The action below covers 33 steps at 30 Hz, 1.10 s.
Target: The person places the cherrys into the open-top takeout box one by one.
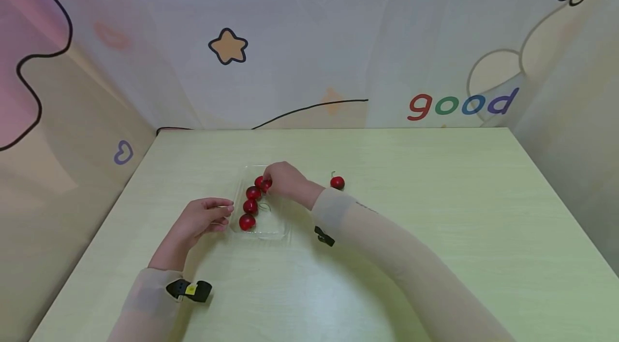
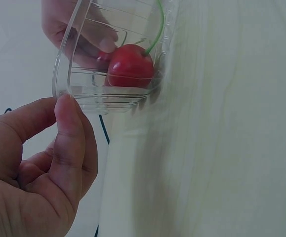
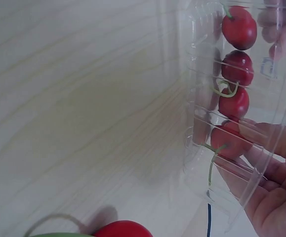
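A clear plastic box [image 1: 273,226] sits on the table with several red cherries [image 1: 247,222] in a row along its left side. My left hand [image 1: 200,218] is at the box's left edge; in the left wrist view that hand [image 2: 49,168] pinches the rim between thumb and fingers. My right hand [image 1: 287,178] reaches into the far end of the box. Its fingers pinch a cherry [image 3: 227,140], seen through the clear wall in the right wrist view. Green stems show on some cherries. The right fingertips are partly hidden behind plastic and fruit.
One more cherry [image 1: 337,183] with a stem lies on the pale wooden table [image 1: 435,223], right of the box, beyond my right forearm. A printed cloth backdrop [image 1: 309,41] rises behind the table and at both sides.
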### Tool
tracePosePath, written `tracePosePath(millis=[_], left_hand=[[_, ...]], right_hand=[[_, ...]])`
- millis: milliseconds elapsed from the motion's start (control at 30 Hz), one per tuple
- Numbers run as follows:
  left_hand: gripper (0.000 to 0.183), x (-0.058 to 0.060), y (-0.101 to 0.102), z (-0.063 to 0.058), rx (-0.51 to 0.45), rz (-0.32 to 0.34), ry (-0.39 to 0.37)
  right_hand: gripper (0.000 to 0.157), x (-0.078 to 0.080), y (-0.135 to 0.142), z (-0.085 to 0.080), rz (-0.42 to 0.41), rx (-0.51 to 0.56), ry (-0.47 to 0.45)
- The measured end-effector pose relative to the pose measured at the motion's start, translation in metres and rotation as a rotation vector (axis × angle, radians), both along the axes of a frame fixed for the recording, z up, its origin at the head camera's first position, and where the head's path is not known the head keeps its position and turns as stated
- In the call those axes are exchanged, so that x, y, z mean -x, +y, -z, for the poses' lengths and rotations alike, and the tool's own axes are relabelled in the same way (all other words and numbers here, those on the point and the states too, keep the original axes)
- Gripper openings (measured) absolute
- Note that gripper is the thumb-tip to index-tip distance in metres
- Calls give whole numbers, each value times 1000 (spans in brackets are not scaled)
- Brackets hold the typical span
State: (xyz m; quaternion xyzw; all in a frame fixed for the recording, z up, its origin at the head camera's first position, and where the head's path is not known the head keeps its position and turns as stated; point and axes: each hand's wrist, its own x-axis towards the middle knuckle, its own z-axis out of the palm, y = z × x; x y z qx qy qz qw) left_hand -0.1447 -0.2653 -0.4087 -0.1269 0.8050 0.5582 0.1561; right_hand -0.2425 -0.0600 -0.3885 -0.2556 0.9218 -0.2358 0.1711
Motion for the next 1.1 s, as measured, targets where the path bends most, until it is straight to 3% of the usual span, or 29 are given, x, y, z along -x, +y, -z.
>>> tracePosePath(millis=[567,1100], left_hand=[[44,1,1,-1,10,-8,-4],[44,1,0,1,17,-3,-3]], right_hand=[[22,-2,-4,2,-31,-104,38],[21,0,-6,5,-55,-125,54]])
